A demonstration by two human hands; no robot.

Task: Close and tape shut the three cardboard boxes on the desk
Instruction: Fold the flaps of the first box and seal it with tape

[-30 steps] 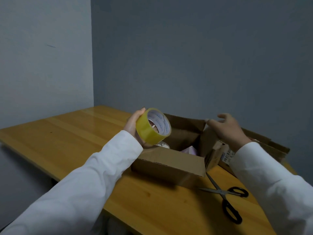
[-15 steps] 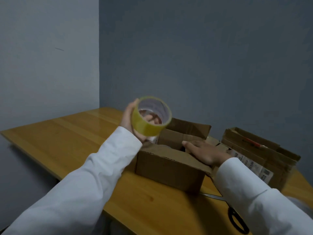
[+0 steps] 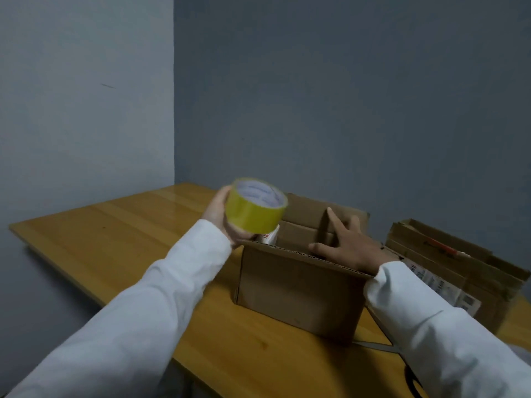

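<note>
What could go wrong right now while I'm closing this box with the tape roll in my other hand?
The right hand alone presses one flap of the near box; the far flap stands up, so the pressed one may spring back. The left hand holds the yellow tape roll above the opening; it could drop inside. A white item poking up at the left corner may block the flaps.

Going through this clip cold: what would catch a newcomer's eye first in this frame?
The yellow tape roll, held up in the left hand above the near box's left corner, stands out most. Next is the open cardboard box at the centre of the wooden desk, with the right hand spread flat on its flaps. A second box sits to the right.
</note>
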